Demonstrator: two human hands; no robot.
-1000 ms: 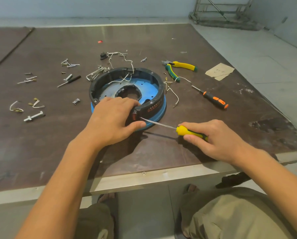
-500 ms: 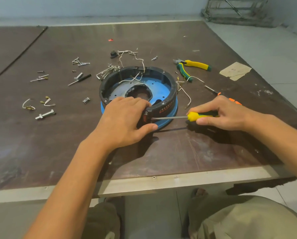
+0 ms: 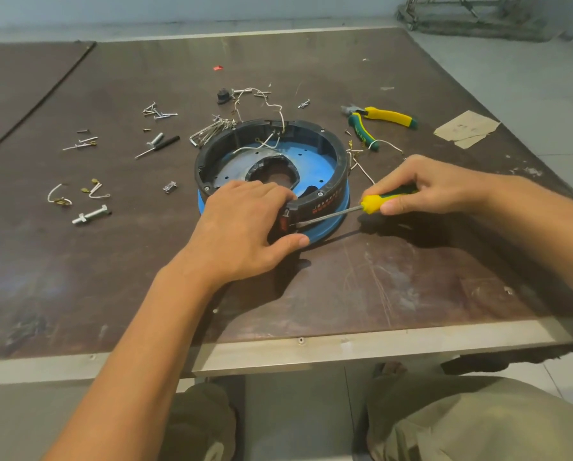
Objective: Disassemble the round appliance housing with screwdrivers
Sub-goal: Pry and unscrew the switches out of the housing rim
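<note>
A round housing [image 3: 315, 151], a black ring on a blue base, lies in the middle of the brown table. My left hand [image 3: 245, 227] grips its near rim, fingers over the top and thumb against the outer wall. My right hand [image 3: 424, 186] holds a yellow-and-green-handled screwdriver [image 3: 371, 204]. Its thin shaft runs left along the ring's outer wall, and its tip sits at a small red-and-black part on the near wall, beside my left thumb.
Green-and-yellow pliers [image 3: 378, 119] lie to the far right of the housing, with loose wires [image 3: 364, 168] beside it. Several screws [image 3: 157, 111], a bolt [image 3: 90, 215], a small black tool [image 3: 160, 146] and wire clips [image 3: 59, 197] are scattered left. A cardboard scrap [image 3: 466, 129] lies far right.
My right hand swung the screwdriver from near the table's front edge up to the housing's right side, so the shaft now lies nearly level along the ring. My left hand kept its grip.
</note>
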